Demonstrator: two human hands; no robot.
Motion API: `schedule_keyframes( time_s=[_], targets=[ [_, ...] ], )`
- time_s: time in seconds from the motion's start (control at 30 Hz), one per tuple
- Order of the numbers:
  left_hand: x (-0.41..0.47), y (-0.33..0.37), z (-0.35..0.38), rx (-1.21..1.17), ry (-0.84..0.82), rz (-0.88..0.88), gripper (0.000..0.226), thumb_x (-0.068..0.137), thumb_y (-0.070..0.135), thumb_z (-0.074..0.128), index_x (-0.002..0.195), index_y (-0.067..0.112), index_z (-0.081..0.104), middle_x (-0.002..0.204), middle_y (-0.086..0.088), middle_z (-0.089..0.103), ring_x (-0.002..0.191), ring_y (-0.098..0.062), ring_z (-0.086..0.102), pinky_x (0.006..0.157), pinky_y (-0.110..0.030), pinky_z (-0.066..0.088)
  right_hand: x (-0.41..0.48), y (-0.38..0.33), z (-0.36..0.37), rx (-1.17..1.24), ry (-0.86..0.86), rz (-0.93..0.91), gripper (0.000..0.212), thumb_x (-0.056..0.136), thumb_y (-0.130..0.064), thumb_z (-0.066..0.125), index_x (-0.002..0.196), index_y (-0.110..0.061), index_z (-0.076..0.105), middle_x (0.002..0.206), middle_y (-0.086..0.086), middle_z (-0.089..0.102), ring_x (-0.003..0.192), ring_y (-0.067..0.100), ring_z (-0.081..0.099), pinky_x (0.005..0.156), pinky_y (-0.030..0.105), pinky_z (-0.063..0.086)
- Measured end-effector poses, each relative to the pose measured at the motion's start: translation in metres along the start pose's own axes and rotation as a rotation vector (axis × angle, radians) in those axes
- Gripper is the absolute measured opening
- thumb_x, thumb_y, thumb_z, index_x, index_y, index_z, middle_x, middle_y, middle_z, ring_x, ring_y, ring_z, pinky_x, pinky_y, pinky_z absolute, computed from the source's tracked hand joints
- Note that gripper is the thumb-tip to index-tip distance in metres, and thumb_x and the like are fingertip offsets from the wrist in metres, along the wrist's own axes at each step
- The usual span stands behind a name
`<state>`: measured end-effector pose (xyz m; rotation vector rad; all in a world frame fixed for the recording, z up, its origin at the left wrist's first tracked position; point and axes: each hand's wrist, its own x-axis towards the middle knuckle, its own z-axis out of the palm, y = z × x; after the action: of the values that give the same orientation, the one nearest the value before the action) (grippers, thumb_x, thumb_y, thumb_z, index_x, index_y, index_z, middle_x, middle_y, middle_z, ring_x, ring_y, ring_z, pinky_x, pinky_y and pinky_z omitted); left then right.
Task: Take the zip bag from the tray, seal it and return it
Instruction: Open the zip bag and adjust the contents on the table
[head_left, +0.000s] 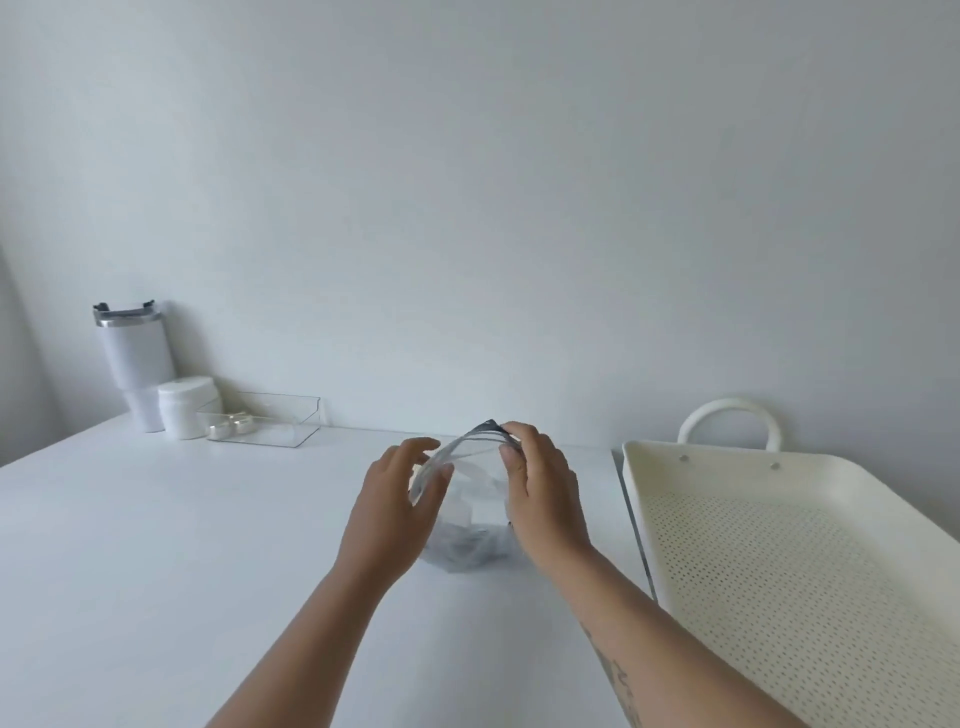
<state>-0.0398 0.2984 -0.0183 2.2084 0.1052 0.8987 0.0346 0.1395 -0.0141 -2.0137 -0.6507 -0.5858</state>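
Right hand pinching bag edge, tray near

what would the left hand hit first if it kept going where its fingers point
The top edge of the zip bag, which the left hand seems to touch; beyond it, likely the right hand.
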Motion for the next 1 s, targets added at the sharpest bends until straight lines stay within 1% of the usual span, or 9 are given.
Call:
schedule_keyframes(
  time_s=[0.23, 0.37, 0.43, 0.53, 0.6, 0.7, 0.77, 0.87, 1.0],
  targets=[
    [-0.027, -0.029, 0.019, -0.019, 0.007, -0.137, 0.016, 0.099, 0.036, 0.04, 0.085, 0.038, 0.048, 0.084, 0.011, 0.057, 0.074, 0.0, 0.053, 0.058, -0.026, 0.04, -0.048, 0.007, 0.026, 0.083, 0.15, 0.286, 0.04, 0.094, -0.051, 0.044, 0.127, -0.03, 0.05, 0.118, -0.009, 0.057, 0.111, 0.015, 0.047, 0.096, 0.036, 0.038],
    [-0.034, -0.031, 0.025, -0.098, -0.007, -0.197, 0.016, 0.097, 0.039, 0.045, 0.082, 0.037, 0.05, 0.08, 0.006, 0.06, 0.069, -0.003, 0.055, 0.058, -0.028, 0.041, -0.061, 0.019, 0.033, 0.243, 0.081, 0.331, 0.034, 0.095, -0.043, 0.05, 0.126, -0.029, 0.053, 0.113, -0.018, 0.05, 0.114, 0.006, 0.041, 0.096, 0.025, 0.035],
    [-0.035, -0.033, 0.018, -0.266, -0.106, -0.253, 0.007, 0.093, 0.044, 0.056, 0.09, 0.038, 0.058, 0.085, 0.005, 0.068, 0.076, -0.006, 0.063, 0.064, -0.026, 0.048, -0.057, 0.024, 0.031, 0.262, 0.057, 0.314, 0.031, 0.098, -0.039, 0.047, 0.125, -0.027, 0.055, 0.117, -0.011, 0.053, 0.117, 0.006, 0.046, 0.096, 0.019, 0.036],
    [-0.032, -0.036, -0.001, -0.479, -0.367, -0.358, 0.039, 0.079, 0.066, 0.06, 0.103, 0.036, 0.065, 0.092, 0.005, 0.071, 0.084, -0.007, 0.067, 0.066, -0.02, 0.053, -0.052, 0.023, 0.028, 0.313, 0.06, 0.312, 0.035, 0.097, -0.047, 0.035, 0.119, -0.033, 0.058, 0.116, -0.008, 0.055, 0.108, -0.013, 0.048, 0.086, 0.0, 0.034],
    [-0.026, -0.041, -0.01, -0.607, -0.411, -0.405, 0.045, 0.086, 0.065, 0.054, 0.108, 0.028, 0.067, 0.098, -0.006, 0.071, 0.09, -0.018, 0.068, 0.072, -0.028, 0.057, -0.05, 0.02, 0.028, 0.399, 0.058, 0.388, 0.028, 0.099, -0.045, 0.031, 0.108, -0.045, 0.057, 0.111, -0.009, 0.054, 0.099, -0.022, 0.048, 0.08, -0.004, 0.035],
    [-0.023, -0.046, -0.016, -0.739, -0.388, -0.431, 0.042, 0.088, 0.05, 0.059, 0.104, 0.012, 0.07, 0.085, -0.011, 0.067, 0.082, -0.025, 0.065, 0.075, -0.035, 0.058, -0.053, 0.021, 0.025, 0.459, 0.014, 0.436, 0.027, 0.101, -0.041, 0.035, 0.111, -0.043, 0.06, 0.114, -0.01, 0.054, 0.097, -0.022, 0.05, 0.086, 0.004, 0.038],
    [-0.022, -0.05, -0.018, -0.782, -0.377, -0.438, 0.042, 0.084, 0.046, 0.064, 0.103, 0.01, 0.072, 0.081, -0.006, 0.068, 0.078, -0.023, 0.065, 0.074, -0.033, 0.058, -0.053, 0.02, 0.02, 0.51, -0.023, 0.476, 0.024, 0.099, -0.042, 0.042, 0.108, -0.042, 0.064, 0.114, -0.012, 0.058, 0.098, -0.009, 0.056, 0.091, 0.017, 0.043],
    [-0.021, -0.057, -0.022, -0.825, -0.381, -0.428, 0.046, 0.08, 0.046, 0.071, 0.106, 0.008, 0.072, 0.081, -0.007, 0.068, 0.078, -0.023, 0.063, 0.078, -0.033, 0.057, -0.052, 0.021, 0.01, 0.575, -0.087, 0.528, 0.019, 0.096, -0.043, 0.05, 0.09, -0.046, 0.068, 0.088, -0.017, 0.06, 0.075, -0.005, 0.056, 0.075, 0.019, 0.045],
    [-0.019, -0.061, -0.022, -0.76, -0.309, -0.41, 0.046, 0.074, 0.05, 0.077, 0.097, 0.01, 0.073, 0.074, 0.002, 0.063, 0.069, -0.014, 0.055, 0.076, -0.034, 0.046, -0.055, 0.025, 0.004, 0.598, -0.226, 0.571, 0.02, 0.093, -0.047, 0.053, 0.104, -0.043, 0.069, 0.082, -0.016, 0.064, 0.075, -0.001, 0.061, 0.07, 0.02, 0.043]
  ],
)
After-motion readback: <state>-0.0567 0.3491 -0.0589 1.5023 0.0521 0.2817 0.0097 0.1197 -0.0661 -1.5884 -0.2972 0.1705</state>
